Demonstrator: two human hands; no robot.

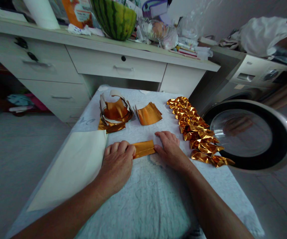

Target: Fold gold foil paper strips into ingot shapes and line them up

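A folded strip of gold foil paper (144, 148) lies flat on the cloth-covered table, a crease running along its length. My left hand (118, 162) covers its left end, fingers curled and pressed down on it. At the right end, the thumb of my right hand (169, 149) touches the paper's edge, while its fingers stretch out apart from the thumb. Beyond my hands stand a small curved stack of gold paper sheets (149, 114) and a larger curled bundle of gold paper (115, 111). Folded gold foil pieces (195, 126) form several rows to the right.
A cream sheet (76, 166) lies on the table's left side. Behind is a white drawer counter (143, 68) bearing a cut watermelon (114, 20) and plastic bags. On the right, a washing machine's round door (248, 132) hangs open beside the table edge.
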